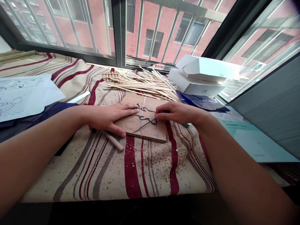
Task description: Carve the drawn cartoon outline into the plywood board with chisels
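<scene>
Wooden board (153,132), one, thin and squared, lying flat on a striped tablecloth (112,178); black outline drawing (142,118) on its face, fainter pencil lines nearer the front edge.

Left hand (106,117): palm down, fingers extended across the left part of the board, grasping nothing visible.

Right hand (172,112): at the right side of the board, thumb and fingers pinched on the upper end of a thin dark rod (144,125), which slants across the board toward its front edge; exact kind of tool cannot be told.

Pale cylindrical stick (114,142), one, just left of the board's front corner. Red-and-black item (89,127), left of the board, mostly hidden under the left wrist.

Thin wooden strips (150,82), a loose heap, behind the board; a notched wooden piece (111,76) at the heap's left end.

White carton (199,89), marked ZTE, flap raised, behind and to the right of the board. Dark blue sheets (203,103), right of the board. Pale green booklet (255,137), farther right.

Papers with line drawings (25,93), well left of the board, over dark blue sheeting (58,114).

Brown crumbs (161,156), scattered in front of the board.
</scene>
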The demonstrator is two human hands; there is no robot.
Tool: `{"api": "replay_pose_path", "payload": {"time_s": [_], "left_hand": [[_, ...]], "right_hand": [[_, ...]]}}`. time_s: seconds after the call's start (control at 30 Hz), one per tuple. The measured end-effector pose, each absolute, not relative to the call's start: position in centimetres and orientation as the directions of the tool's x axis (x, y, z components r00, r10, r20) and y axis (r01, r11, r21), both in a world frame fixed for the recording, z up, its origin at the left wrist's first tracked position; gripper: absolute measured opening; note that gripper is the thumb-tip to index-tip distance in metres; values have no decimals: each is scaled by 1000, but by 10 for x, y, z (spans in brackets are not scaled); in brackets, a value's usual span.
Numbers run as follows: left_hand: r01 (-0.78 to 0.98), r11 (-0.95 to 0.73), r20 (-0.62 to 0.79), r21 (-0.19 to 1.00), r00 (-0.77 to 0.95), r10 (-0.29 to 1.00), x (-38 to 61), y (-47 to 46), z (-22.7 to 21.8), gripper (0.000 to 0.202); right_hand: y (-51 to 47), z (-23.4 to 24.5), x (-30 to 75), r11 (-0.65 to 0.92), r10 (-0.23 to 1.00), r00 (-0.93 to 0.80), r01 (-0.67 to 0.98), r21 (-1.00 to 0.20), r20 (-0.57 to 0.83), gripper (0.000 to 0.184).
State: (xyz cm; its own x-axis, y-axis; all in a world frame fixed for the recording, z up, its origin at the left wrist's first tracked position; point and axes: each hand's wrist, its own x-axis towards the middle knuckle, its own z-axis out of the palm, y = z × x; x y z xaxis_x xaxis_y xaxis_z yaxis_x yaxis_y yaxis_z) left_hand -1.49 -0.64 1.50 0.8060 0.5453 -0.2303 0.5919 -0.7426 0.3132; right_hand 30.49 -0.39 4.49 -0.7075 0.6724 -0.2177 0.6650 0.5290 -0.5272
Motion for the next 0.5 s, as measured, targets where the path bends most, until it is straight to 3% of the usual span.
{"api": "replay_pose_path", "payload": {"time_s": [0.2,0.33,0.4,0.5], "left_hand": [[587,-747,-221,312,810,544,-12,-9,14,105],[573,-737,-166,358,816,554,-24,-4,28,91],[623,-697,-45,356,756,653,-41,3,40,74],[769,-576,284,278,507,814,-72,18,54,47]], "right_hand": [[0,42,317,482,720,-659,700,-528,-217,45],[4,38,323,474,773,-624,687,-550,-114,47],[4,37,322,470,788,-611,671,-574,-69,48],[3,37,319,469,764,-635,668,-578,-114,49]]}}
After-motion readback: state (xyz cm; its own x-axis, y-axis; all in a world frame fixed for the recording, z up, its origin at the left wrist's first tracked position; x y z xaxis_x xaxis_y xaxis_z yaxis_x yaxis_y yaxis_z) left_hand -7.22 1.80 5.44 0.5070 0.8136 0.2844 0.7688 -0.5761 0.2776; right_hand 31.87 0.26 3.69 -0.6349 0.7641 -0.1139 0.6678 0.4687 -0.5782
